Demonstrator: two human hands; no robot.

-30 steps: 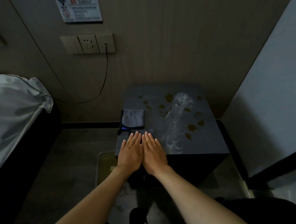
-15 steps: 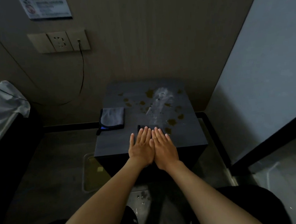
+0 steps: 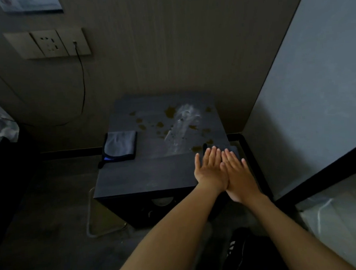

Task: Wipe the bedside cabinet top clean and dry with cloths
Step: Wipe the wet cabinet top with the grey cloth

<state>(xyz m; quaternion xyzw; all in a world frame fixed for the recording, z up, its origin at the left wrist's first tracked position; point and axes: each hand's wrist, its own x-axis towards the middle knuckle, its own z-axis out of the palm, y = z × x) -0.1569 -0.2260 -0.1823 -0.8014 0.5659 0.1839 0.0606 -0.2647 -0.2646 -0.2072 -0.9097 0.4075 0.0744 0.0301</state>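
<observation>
**Bedside cabinet top: wipe in hand, spill mostly untouched**

Bedside cabinet top, dark, set in the corner between the panelled back wall and the pale side wall. Brown spots and a whitish wet streak cover the middle and far right of the surface; the near left part looks bare.

Folded grey cloth lies at the left edge, slightly overhanging it, well apart from the mess. Judged: kept aside as the dry cloth for the second pass.

Dark cloth at the near right; only a strip shows beyond the fingertips.

Left hand and right hand: both flat, palms down, fingers extended and close together, hands touching side by side. Neither is curled around anything; they press on the dark cloth. Judged: flat pressure spreads the load for a push stroke into the stains.

Judged progress: early.
</observation>
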